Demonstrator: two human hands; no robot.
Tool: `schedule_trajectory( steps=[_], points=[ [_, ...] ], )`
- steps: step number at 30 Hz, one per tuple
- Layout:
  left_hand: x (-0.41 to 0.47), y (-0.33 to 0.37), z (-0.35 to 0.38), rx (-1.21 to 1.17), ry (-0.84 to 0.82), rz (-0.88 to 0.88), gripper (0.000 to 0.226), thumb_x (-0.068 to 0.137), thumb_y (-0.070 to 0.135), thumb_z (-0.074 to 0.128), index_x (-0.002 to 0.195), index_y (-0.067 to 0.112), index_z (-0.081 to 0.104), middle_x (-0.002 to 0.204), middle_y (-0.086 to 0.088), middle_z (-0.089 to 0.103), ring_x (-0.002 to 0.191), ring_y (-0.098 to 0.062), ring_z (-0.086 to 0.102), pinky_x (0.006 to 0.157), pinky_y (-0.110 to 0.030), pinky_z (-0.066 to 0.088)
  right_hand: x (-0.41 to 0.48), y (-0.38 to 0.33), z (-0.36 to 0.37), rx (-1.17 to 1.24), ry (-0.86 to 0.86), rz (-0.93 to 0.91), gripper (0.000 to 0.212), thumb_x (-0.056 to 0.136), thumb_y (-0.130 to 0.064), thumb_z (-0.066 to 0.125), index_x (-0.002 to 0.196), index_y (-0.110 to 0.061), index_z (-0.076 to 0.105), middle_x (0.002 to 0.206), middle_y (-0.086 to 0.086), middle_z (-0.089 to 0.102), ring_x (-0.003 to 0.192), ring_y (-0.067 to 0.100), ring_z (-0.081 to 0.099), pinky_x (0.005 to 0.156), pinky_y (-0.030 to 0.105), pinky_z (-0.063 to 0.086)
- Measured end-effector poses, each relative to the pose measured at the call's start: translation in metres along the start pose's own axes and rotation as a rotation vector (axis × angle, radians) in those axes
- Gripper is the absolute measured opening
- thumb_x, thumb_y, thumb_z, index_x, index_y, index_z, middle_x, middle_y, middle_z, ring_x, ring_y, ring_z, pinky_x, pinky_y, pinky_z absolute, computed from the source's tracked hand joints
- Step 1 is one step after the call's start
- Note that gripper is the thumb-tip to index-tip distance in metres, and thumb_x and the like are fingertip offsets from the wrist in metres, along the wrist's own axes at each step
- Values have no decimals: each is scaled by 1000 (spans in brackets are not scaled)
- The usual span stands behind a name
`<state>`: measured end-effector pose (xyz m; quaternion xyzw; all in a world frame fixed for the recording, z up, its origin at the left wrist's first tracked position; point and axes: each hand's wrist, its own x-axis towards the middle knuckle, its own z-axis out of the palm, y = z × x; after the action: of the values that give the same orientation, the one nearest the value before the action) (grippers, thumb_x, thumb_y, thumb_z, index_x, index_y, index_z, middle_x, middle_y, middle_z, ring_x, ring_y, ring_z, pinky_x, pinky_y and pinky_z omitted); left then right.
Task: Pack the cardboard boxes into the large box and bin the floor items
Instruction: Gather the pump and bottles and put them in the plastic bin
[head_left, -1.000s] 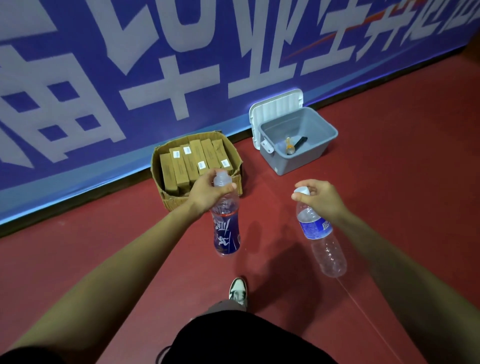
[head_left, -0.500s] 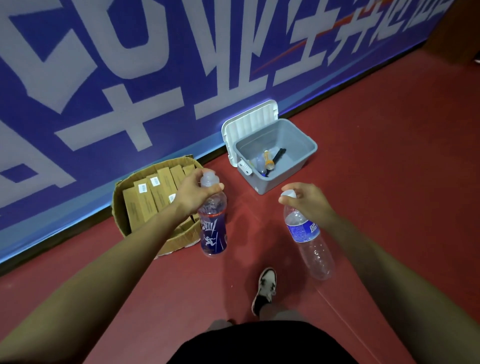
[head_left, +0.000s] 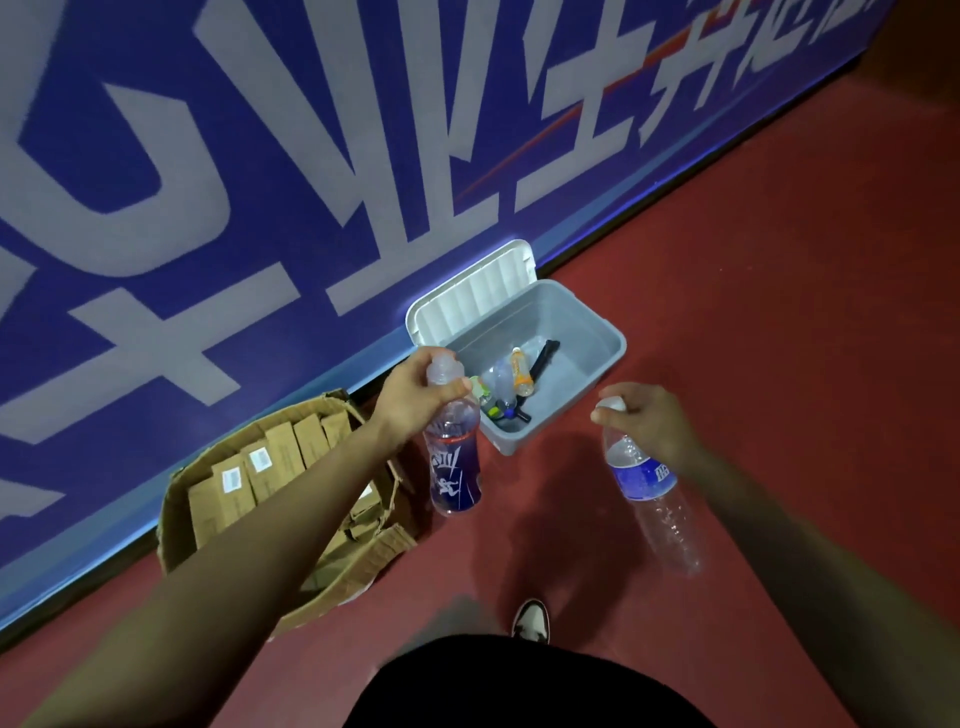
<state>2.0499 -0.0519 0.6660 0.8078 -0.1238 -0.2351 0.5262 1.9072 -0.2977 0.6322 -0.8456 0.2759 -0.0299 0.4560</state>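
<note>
L hand (head_left: 415, 397) grips the neck of a clear waisted plastic bottle w/ a dark blue-purple printed label (head_left: 454, 467). Thumb and fingers curl round it just under the pale cap. The bottle hangs upright, and its top overlaps the near-left corner of the bin in view.

R hand (head_left: 652, 423) pinches the white cap of a clear ribbed plastic water bottle w/ a blue label (head_left: 647, 486). This one hangs tilted, base swung toward the person, and looks approx. empty.

Just beyond the L hand sits a grey smooth-walled rectangular plastic bin (head_left: 597, 340). Its white ribbed lid (head_left: 472, 296) is flipped open and leans on the wall. Inside are a small orange bottle (head_left: 521, 371), a black stick-like item (head_left: 543, 356), small clear bottles (head_left: 501, 384) and sth yellow-green; details too small to tell.

Under the L forearm is a large brown corrugated cardboard box (head_left: 174, 519) w/ bent, creased flaps, set against the wall. It holds a row of slim brown cardboard boxes (head_left: 283, 449) stood on edge, some w/ white barcode stickers (head_left: 231, 478).

Behind hangs a blue banner w/ big white characters (head_left: 260, 156), above a matte red floor (head_left: 779, 312). At bottom are a white-and-dark shoe (head_left: 531, 621) and a black garment (head_left: 519, 686).
</note>
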Motion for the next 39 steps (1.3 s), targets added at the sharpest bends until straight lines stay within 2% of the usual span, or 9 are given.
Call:
schedule_trajectory(
  steps=[3, 8, 13, 18, 26, 30, 33, 37, 39],
  points=[
    [44, 11, 11, 48, 39, 26, 33, 77, 20, 75, 104, 21, 56, 105, -4, 64, 98, -25, 62, 86, -41, 54, 46, 1, -13, 0, 2, 2, 31, 76, -18, 78, 105, -9, 71, 96, 6, 69, 89, 14, 60, 82, 23, 43],
    [125, 20, 25, 52, 104, -25, 31, 79, 18, 74, 101, 19, 52, 101, -2, 60, 88, -19, 59, 67, -25, 52, 131, 7, -18, 5, -13, 9, 30, 77, -17, 77, 106, -10, 70, 93, 6, 68, 85, 14, 59, 64, 6, 40],
    [229, 11, 38, 11, 126, -146, 35, 77, 16, 76, 102, 16, 52, 100, -4, 60, 86, -20, 59, 63, -19, 50, 225, 11, -21, 12, 20, 45, 25, 78, -14, 75, 102, -9, 70, 90, 2, 67, 84, 16, 59, 73, 19, 39],
    [313, -8, 47, -32, 257, -383, 37, 74, 15, 78, 100, 18, 50, 104, -8, 60, 89, -22, 57, 74, -31, 50, 309, 19, -29, 46, 175, 124, 21, 78, -13, 75, 98, -8, 71, 82, 5, 66, 75, 16, 58, 58, 3, 38],
    [409, -86, 70, -102, 439, -754, 58, 61, 29, 84, 108, 7, 60, 108, -13, 68, 97, -31, 66, 87, -46, 55, 453, 68, 3, 81, 147, 301, 24, 84, -22, 68, 103, -7, 68, 92, 5, 65, 85, 16, 57, 66, 19, 39],
    [442, -119, 94, -111, 571, -876, 51, 66, 24, 83, 107, 6, 58, 102, -8, 65, 93, -28, 64, 85, -43, 55, 516, 104, 45, 100, 74, 353, 38, 81, -37, 65, 103, -6, 67, 96, 13, 68, 85, 26, 62, 63, 10, 47],
    [473, -157, 117, -122, 670, -942, 53, 67, 24, 82, 111, 5, 59, 107, -12, 66, 95, -30, 65, 86, -43, 55, 560, 140, 73, 117, 92, 392, 45, 75, -44, 61, 102, -9, 67, 105, 13, 69, 96, 32, 65, 87, 40, 53],
    [516, -214, 150, -239, 790, -1053, 46, 72, 22, 80, 111, 4, 63, 105, -13, 69, 91, -28, 67, 86, -39, 56, 612, 187, 100, -2, 140, 354, 37, 86, -34, 63, 110, -6, 64, 107, 13, 69, 97, 27, 63, 76, 21, 43],
    [536, -239, 170, -351, 823, -1102, 27, 74, 20, 78, 91, 4, 65, 90, -12, 68, 83, -26, 66, 85, -38, 56, 637, 216, 120, -15, 94, 371, 41, 83, -39, 62, 106, -5, 65, 105, 16, 69, 92, 26, 63, 80, 28, 45]
  ],
)
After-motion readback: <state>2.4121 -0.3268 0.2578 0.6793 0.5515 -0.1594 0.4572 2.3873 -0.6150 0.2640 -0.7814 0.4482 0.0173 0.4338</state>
